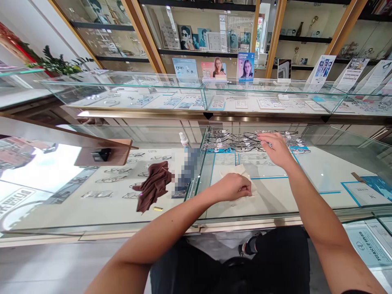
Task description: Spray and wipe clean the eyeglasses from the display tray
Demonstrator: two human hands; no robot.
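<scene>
My left hand [233, 187] is curled closed over a cream cloth [240, 169] on the glass counter, with part of the cloth bunched under the fingers. Farther forward, my right hand [276, 149] reaches to the back of the counter. Its thumb and fingertips pinch the end of a dark-framed pair of eyeglasses [251, 136]. Several other eyeglasses [216, 143] lie in rows around it, and overlapping frames make their edges hard to separate.
A brown cloth [155, 183] lies crumpled on the left glass top, near a small yellow item [158, 208]. Behind it stands a white spray bottle [184, 140]. A wooden stand [102, 153] juts in at left. A long glass display case [171, 98] runs across the back.
</scene>
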